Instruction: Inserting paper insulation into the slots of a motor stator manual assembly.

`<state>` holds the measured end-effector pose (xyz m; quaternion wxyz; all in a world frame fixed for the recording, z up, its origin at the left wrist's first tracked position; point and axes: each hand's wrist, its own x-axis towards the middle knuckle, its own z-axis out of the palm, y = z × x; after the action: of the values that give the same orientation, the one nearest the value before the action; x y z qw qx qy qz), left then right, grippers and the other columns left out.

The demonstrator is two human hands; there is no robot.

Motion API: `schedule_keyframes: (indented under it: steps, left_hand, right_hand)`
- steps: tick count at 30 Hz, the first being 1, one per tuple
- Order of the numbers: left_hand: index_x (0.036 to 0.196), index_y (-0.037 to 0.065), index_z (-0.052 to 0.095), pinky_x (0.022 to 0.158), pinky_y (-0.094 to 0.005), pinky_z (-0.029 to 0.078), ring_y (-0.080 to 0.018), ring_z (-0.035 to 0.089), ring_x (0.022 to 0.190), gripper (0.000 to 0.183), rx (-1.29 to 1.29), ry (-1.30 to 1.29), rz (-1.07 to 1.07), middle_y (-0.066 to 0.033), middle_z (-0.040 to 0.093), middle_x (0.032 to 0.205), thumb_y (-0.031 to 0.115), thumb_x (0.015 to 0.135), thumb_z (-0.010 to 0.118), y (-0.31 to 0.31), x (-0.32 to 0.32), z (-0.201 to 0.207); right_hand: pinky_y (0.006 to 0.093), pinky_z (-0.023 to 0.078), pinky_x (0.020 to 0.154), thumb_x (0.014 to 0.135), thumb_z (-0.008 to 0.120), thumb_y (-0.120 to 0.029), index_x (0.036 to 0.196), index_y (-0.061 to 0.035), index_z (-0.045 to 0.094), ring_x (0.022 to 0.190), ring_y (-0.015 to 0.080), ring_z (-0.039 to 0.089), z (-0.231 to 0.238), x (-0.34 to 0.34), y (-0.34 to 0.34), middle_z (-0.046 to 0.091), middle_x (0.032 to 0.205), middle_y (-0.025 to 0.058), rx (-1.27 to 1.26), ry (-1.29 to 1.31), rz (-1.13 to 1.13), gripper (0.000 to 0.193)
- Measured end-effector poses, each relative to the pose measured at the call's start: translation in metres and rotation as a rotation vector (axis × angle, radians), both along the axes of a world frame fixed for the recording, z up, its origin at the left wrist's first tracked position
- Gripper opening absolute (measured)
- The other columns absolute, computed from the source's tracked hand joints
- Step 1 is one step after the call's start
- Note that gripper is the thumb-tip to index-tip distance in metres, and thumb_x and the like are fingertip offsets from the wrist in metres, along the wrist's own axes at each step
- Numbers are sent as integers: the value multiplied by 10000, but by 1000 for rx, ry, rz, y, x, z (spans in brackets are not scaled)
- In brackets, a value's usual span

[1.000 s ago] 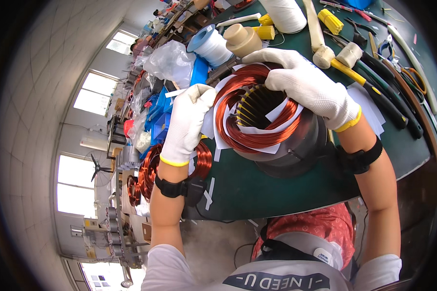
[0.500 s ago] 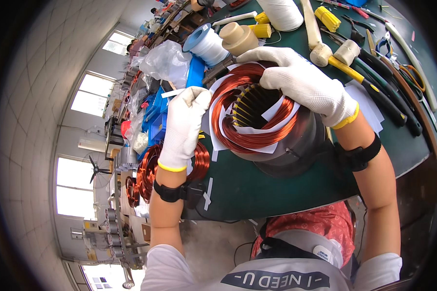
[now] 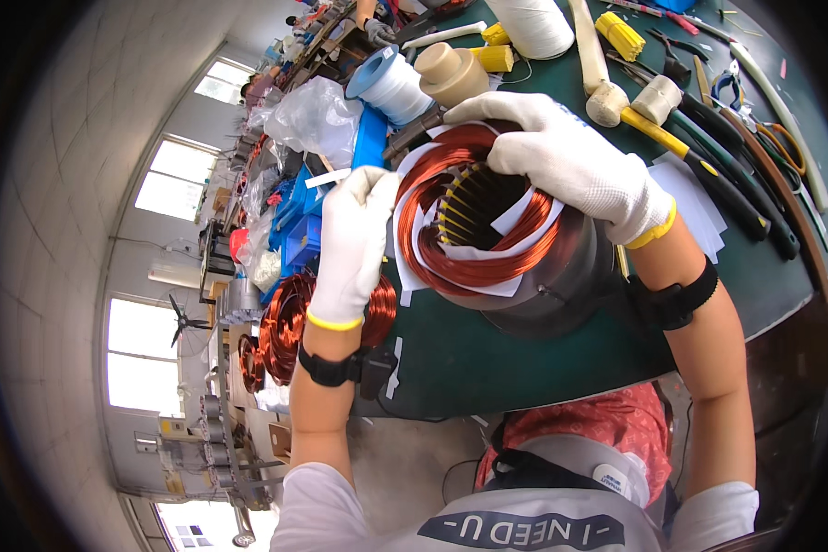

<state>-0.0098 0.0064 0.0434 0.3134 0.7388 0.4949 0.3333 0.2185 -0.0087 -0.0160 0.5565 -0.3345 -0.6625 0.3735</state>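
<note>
In front of me a dark motor stator (image 3: 547, 308) sits on the table, a thick ring of copper winding (image 3: 474, 276) around its open end. White insulating paper (image 3: 515, 213) shows between the wires, with yellow-edged slots inside the bore. My right hand (image 3: 570, 161), in a white knit glove, grips the far right of the winding, thumb toward the bore and fingers over the outside. At the winding's left edge my gloved left hand (image 3: 348, 244) is closed, fingertips pinched together. What it pinches is hidden. A white strip (image 3: 327, 178) shows beside its knuckles; I cannot tell whether they touch.
Copper coils (image 3: 285, 322) lie left of the stator. Behind it stand a blue spool (image 3: 385, 78), a beige stepped cylinder (image 3: 453, 74) and a white thread cone (image 3: 535, 28). Mallets (image 3: 607, 103) and pliers (image 3: 729, 87) lie right. Another person's gloved hand (image 3: 378, 33) is at the far edge.
The stator and winding have shifted slightly left and tipped a little, my right hand moving with them. My left hand has moved slightly. Another person's gloved hand has come into view at the far edge.
</note>
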Motion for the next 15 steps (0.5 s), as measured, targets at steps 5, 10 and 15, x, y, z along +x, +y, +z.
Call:
schedule_keyframes:
  steps: [5,10,15]
  left_hand:
    - [965,-10,625,667,-197,366,-22,415,742,224,-126,15,-135,58,541,822,211,968,592,11,-5,2]
    - [914,-29,640,600,-224,401,-47,461,671,234,54,209,-107,8,564,745,191,963,576,14,-3,17]
    - [973,-15,621,654,-213,401,-37,438,731,246,-37,209,-103,37,553,799,226,983,571,10,4,15]
  right_hand:
    - [342,452,954,784,516,-192,1217,31,590,1039,297,607,-13,6,0,628,1110,210,2,40,-34,492]
    - [329,476,894,782,519,-172,1210,30,593,981,269,616,7,-1,2,630,1084,193,-14,-54,-16,479]
    - [302,460,911,751,524,-120,1208,45,595,1001,216,586,10,11,-7,630,1081,154,-85,-11,3,491]
